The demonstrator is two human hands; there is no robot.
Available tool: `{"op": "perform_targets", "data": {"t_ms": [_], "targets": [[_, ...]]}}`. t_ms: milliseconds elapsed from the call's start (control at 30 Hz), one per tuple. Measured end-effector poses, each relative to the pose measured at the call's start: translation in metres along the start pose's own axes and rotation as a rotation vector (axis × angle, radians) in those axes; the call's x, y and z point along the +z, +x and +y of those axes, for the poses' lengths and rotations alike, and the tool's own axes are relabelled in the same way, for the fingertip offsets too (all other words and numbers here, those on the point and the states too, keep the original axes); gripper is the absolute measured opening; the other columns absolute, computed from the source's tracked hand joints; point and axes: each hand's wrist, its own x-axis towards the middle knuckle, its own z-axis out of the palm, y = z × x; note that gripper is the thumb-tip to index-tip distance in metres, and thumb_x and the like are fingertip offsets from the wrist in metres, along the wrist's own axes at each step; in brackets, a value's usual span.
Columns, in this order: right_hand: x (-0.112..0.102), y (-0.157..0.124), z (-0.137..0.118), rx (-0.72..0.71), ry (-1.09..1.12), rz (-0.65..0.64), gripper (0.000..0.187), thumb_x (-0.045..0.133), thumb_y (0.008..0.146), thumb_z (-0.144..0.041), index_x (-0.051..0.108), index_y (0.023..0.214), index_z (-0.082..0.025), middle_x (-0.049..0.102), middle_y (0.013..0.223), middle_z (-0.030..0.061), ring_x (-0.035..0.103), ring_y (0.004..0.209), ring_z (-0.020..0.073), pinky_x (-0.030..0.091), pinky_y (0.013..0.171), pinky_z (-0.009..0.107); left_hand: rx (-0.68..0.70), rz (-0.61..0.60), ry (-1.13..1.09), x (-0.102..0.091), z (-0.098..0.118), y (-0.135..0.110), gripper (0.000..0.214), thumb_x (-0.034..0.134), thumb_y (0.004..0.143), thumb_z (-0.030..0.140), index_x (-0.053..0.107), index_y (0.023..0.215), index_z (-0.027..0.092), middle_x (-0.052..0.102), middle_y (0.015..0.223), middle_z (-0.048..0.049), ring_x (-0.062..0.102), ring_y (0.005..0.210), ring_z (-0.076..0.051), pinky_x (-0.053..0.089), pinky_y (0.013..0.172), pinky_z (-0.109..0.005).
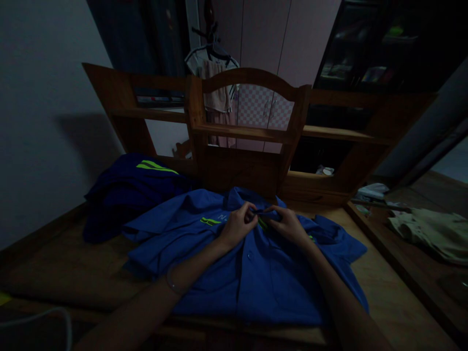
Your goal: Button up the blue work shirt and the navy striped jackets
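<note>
A blue work shirt [219, 273] with yellow-green strips lies spread out, front side up, its collar at the far end. My left hand [239, 224] pinches the shirt's front edge just below the collar. Close beside it on the right, my right hand [287, 225] grips the same raised fold of cloth between thumb and fingers. Lower on the front, a round button [250, 255] shows. Whether a button sits between my fingertips is hidden. A bracelet [171, 282] circles my left forearm.
A darker blue folded garment [135, 195] with yellow-green stripes lies at the left by the wall. Behind the shirt stands a wooden headboard with shelves [244, 132]. Pale cloth [435, 234] rests at the right. Clothes hang on a rack [212, 63] beyond.
</note>
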Motion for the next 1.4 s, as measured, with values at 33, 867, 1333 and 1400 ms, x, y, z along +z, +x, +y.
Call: {"op": "perform_targets", "data": {"t_ms": [33,867,1333,1400], "targets": [[0.0,0.0,0.0,0.02,-0.031,0.017,0.021,0.058,0.08,-0.031,0.067,0.094,-0.018,0.068,0.086,0.0021,0.062,0.074,0.017,0.044,0.068,0.026,-0.043,-0.027,-0.061,0.0,-0.002,0.001,0.021,0.056,0.084,0.027,0.053,0.104,0.02,0.058,0.075,0.0024,0.057,0.065,-0.01,0.044,0.062,-0.021],[-0.024,0.027,-0.029,-0.04,-0.397,0.55,0.063,0.052,0.079,-0.017,0.033,0.138,-0.017,0.026,0.148,0.0137,0.031,0.134,0.0275,0.038,0.103,0.043,0.101,-0.32,0.002,-0.019,-0.021,0.01,0.035,0.052,0.088,0.027,0.054,0.123,0.021,0.063,0.112,-0.004,0.06,0.101,-0.019,0.046,0.089,-0.031],[0.049,-0.017,-0.04,-0.053,-0.039,0.2,0.014,0.047,0.09,-0.028,0.058,0.097,-0.023,0.063,0.089,0.0057,0.06,0.081,0.0202,0.047,0.074,0.032,-0.189,-0.205,-0.534,-0.027,-0.034,0.013,0.029,0.043,0.089,0.027,0.069,0.099,0.016,0.063,0.107,-0.0058,0.057,0.105,-0.019,0.042,0.097,-0.035],[0.05,-0.017,-0.039,0.042,0.053,0.211,0.016,0.051,0.089,-0.037,0.058,0.09,-0.023,0.064,0.084,0.0046,0.061,0.076,0.0194,0.047,0.069,0.03,-0.17,-0.255,-0.536,-0.029,-0.033,0.012,0.03,0.043,0.087,0.022,0.068,0.103,0.017,0.063,0.11,-0.0061,0.056,0.107,-0.02,0.042,0.098,-0.036]]}}
